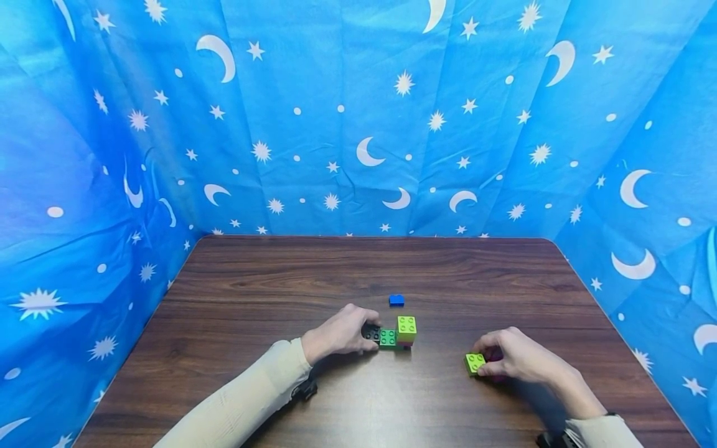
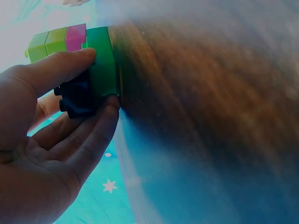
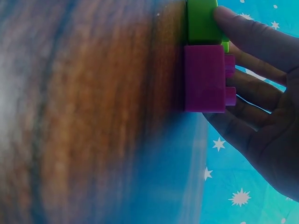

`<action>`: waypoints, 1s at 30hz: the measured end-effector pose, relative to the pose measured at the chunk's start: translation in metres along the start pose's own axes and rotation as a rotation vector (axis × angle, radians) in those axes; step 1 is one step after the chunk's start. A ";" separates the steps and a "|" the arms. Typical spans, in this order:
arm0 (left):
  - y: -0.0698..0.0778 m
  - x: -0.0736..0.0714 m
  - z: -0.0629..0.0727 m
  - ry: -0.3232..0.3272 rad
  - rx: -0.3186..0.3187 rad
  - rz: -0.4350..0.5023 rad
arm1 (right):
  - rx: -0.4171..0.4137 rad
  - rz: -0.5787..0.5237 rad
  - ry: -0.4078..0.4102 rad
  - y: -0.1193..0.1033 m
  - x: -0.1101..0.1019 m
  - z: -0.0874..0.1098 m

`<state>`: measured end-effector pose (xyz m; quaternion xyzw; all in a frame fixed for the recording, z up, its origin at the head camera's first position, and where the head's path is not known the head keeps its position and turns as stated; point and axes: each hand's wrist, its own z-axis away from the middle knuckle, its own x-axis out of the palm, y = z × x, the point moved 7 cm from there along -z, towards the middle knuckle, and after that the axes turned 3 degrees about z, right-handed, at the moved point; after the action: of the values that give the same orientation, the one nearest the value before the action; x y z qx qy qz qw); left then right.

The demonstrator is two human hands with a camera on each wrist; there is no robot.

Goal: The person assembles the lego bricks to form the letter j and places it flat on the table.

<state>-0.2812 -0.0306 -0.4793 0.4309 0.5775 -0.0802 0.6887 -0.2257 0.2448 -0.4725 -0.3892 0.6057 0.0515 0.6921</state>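
My left hand [image 1: 343,331] grips the left end of a joined block build, thumb and fingers on either side of it. That end has a black brick [image 2: 77,98] on a green brick [image 2: 103,65]. At the build's right end rises a stack of lime bricks [image 1: 406,326] over a pink brick [image 2: 76,37]. Further right, my right hand [image 1: 521,356] pinches a lime green brick [image 3: 203,21] at the tabletop, the thumb on its near side. A pink brick [image 3: 204,78] sits right beside it under the palm, mostly hidden in the head view.
A small blue brick [image 1: 396,300] lies on the table behind the build. The dark wooden table [image 1: 269,267] has blue cloth [image 1: 313,74] with moons and stars hanging around its back and sides.
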 end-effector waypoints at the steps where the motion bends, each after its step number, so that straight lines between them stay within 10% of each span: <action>1: 0.000 0.000 0.000 0.000 -0.002 0.000 | 0.002 0.000 -0.001 0.000 0.000 0.000; 30: -0.002 0.004 0.001 0.002 0.003 -0.010 | -0.062 0.076 0.022 -0.016 -0.011 -0.021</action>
<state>-0.2806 -0.0305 -0.4839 0.4292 0.5803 -0.0842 0.6870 -0.2368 0.2254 -0.4546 -0.3879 0.6256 0.0922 0.6705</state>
